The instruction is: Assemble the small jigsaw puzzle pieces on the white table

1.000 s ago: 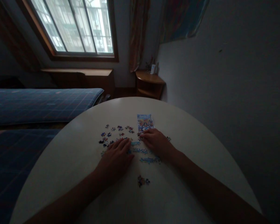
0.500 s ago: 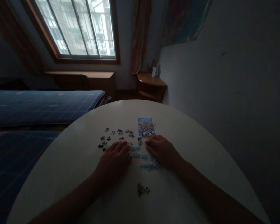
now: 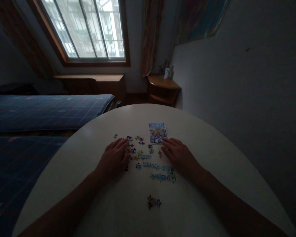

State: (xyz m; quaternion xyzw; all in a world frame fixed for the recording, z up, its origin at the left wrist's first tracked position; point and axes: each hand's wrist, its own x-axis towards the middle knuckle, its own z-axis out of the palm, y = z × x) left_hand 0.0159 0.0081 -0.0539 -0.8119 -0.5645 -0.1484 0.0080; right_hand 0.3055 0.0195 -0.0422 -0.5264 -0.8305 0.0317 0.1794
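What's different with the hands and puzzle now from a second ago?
The left hand moved left, uncovering more of a small blue jigsaw piece. The right hand moved right, away from two small dark multicoloured jigsaw pieces. The blue rectangular picture card and light-blue joined jigsaw strips stayed put.

Tabletop (image 3: 199, 141) smooth, faint sheen toward far edge; picture sheet (image 3: 158, 131) paper-like; beyond far edge, corner shelf (image 3: 164, 82) glossy wood; mattress (image 3: 46, 112) matt cloth.
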